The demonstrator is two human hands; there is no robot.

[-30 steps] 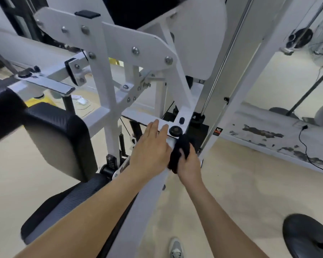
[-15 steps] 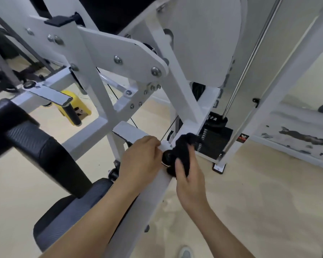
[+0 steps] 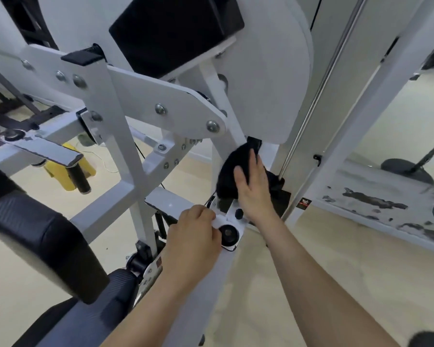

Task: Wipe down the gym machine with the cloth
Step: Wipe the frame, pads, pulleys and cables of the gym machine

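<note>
Right hand (image 3: 254,189) presses cloth (image 3: 227,176) flat-fingered onto strut (image 3: 232,118); left hand (image 3: 193,236) clenches bar (image 3: 211,284). I judge task partway: strut beyond fingertips, plus rest of machine (image 3: 161,106), prob. unwiped.

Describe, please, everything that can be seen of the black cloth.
The cloth is black, soft-looking fabric, bunched up rather than spread flat. The right hand presses it against a slanted white bar of the machine frame, just below the large white cover plate. It bulges out past the thumb, and a smaller part shows on the hand's other side.
</note>
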